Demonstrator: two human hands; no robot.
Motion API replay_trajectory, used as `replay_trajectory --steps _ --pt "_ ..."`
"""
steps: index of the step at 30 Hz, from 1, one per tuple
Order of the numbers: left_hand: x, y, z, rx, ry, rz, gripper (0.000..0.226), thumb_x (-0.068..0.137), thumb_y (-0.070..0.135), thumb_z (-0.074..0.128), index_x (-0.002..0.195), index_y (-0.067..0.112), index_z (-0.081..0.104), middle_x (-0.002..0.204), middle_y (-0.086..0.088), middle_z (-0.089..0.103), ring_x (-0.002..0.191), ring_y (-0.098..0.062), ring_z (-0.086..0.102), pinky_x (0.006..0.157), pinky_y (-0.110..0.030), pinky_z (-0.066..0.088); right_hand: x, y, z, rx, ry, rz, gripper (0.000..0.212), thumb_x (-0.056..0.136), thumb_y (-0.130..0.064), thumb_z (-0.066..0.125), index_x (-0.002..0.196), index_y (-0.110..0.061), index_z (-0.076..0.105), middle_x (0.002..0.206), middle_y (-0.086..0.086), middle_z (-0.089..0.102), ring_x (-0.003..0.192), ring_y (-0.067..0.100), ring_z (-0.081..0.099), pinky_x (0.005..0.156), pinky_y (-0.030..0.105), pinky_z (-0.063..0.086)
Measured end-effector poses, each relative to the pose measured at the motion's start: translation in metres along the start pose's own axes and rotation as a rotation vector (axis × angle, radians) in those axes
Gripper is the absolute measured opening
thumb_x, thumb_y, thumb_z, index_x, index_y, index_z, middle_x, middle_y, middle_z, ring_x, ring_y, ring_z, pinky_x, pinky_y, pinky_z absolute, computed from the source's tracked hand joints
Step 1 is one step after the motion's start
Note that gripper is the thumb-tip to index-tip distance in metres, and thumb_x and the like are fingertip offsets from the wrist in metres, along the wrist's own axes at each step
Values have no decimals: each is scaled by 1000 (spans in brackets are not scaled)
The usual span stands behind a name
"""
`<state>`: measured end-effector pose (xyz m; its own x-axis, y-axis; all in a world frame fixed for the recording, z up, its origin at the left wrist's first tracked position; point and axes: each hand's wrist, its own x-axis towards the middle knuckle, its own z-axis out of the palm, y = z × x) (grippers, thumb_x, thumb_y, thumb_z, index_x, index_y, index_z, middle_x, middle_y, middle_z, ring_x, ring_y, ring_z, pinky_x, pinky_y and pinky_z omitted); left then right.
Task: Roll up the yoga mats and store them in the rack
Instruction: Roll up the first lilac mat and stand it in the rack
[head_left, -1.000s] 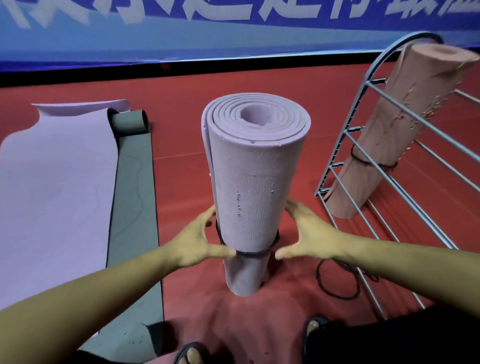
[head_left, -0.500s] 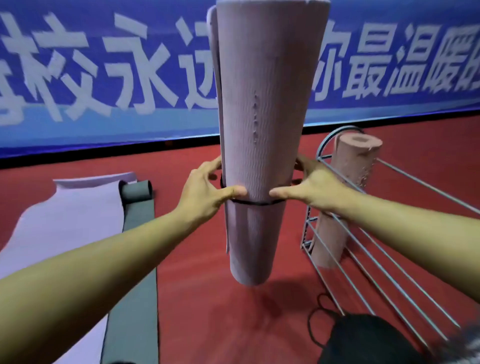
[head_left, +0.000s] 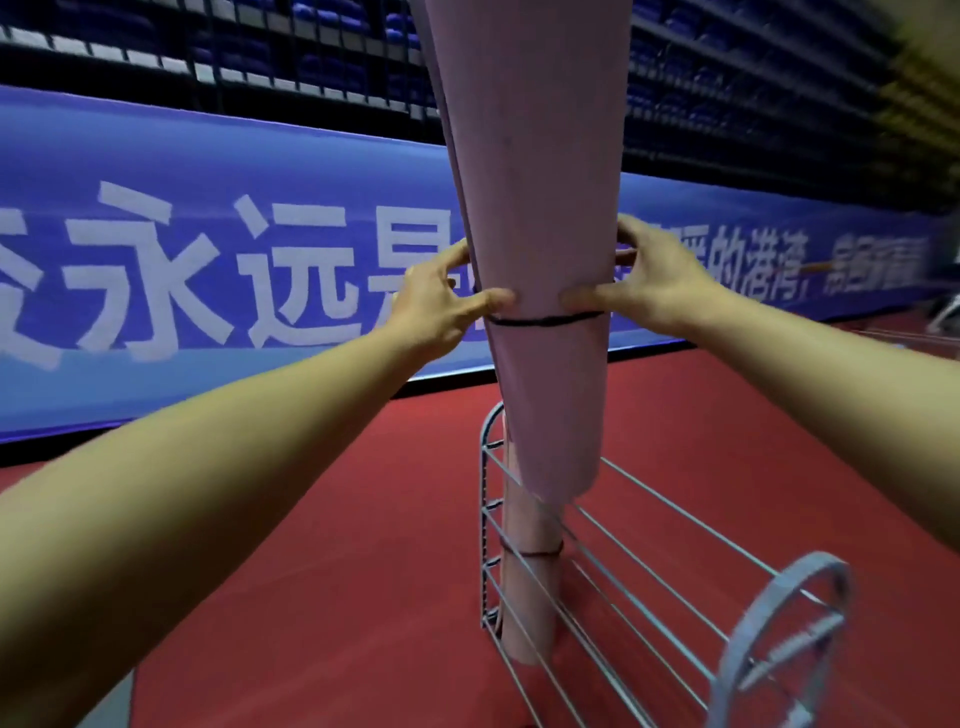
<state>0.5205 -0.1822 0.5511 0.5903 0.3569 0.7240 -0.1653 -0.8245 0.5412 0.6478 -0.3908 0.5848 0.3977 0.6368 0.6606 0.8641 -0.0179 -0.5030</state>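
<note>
I hold a rolled lilac yoga mat (head_left: 535, 171) upright in the air, a black band (head_left: 540, 320) around its middle. My left hand (head_left: 441, 301) grips its left side and my right hand (head_left: 644, 286) grips its right side, thumbs pressed on the front just above the band. The mat's lower end hangs over the left end of the grey wire rack (head_left: 613, 561). A rolled pink mat (head_left: 530, 582) with a dark band stands inside that end of the rack, partly hidden behind the lilac mat.
The red floor (head_left: 337, 545) spreads around the rack. A blue banner (head_left: 208, 270) with white characters runs along the back, with dark seating above it. The rack's near arched end (head_left: 779, 639) is at the lower right. A grey mat corner (head_left: 111, 704) shows at the bottom left.
Both hands have lifted the lilac mat off the floor and carried it right, over the rack. The view has swung up and right; the unrolled mats have left the view.
</note>
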Motion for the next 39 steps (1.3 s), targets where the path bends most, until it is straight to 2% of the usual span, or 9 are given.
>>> replay_trajectory --steps 7,12,15,19,23,28,33,37,39 --pt "14 -46 111 -33 -182 -29 84 56 79 70 132 47 54 125 18 60 121 -21 52 103 -53 40 -28 110 -5 -49 42 169 75 64 -33 92 129 -31 53 117 -21 62 105 -6 58 82 5 43" --pt "6 -103 176 -74 -315 -83 95 49 87 71 131 43 55 126 17 65 126 -14 55 107 -50 41 -47 198 25 -85 -34 298 87 55 -45 92 131 -24 53 126 -12 62 116 6 58 100 29 46" --pt "6 -126 200 -197 -386 -118 101 53 76 76 139 29 52 133 12 60 124 -8 54 107 -35 42 -56 237 49 -67 -156 382 81 64 -25 93 133 -18 51 126 -7 62 112 6 59 100 29 48" --pt "5 -149 225 -271 -425 -165 107 49 66 86 139 27 44 136 11 56 122 -9 55 103 -36 47 -60 265 70 55 -236 509 72 68 -22 91 127 -21 50 113 6 66 82 10 62 71 40 58" --pt "-32 -193 256 -201 -517 -239 106 43 67 90 133 30 47 124 18 60 112 -2 60 99 -28 50 -78 286 94 246 -379 706 59 76 -25 83 128 -35 55 117 -13 68 99 11 63 75 45 55" --pt "-67 -211 275 -220 -459 -223 103 57 42 94 144 22 42 128 14 58 111 -8 60 96 -24 48 -78 291 108 410 -351 803 36 85 -17 75 117 -28 62 90 -4 68 66 10 59 65 34 52" --pt "-62 -217 284 -254 -432 -218 106 51 62 89 142 29 46 131 13 63 111 -8 64 97 -39 53 -78 291 104 383 -343 843 38 86 -18 74 120 -25 59 91 -5 70 65 10 63 68 36 58" --pt "-60 -219 288 -178 -433 -203 94 68 54 84 147 31 40 134 16 59 108 -6 63 97 -33 51 -69 288 106 113 -383 748 18 91 -31 70 106 -29 61 90 -9 65 70 11 61 74 38 56" --pt "-58 -219 286 -105 -429 -198 86 77 50 79 149 29 36 138 14 54 111 -9 58 96 -28 47 -50 285 106 -338 -490 671 69 88 -50 67 143 -15 43 130 1 56 106 28 64 93 43 53"
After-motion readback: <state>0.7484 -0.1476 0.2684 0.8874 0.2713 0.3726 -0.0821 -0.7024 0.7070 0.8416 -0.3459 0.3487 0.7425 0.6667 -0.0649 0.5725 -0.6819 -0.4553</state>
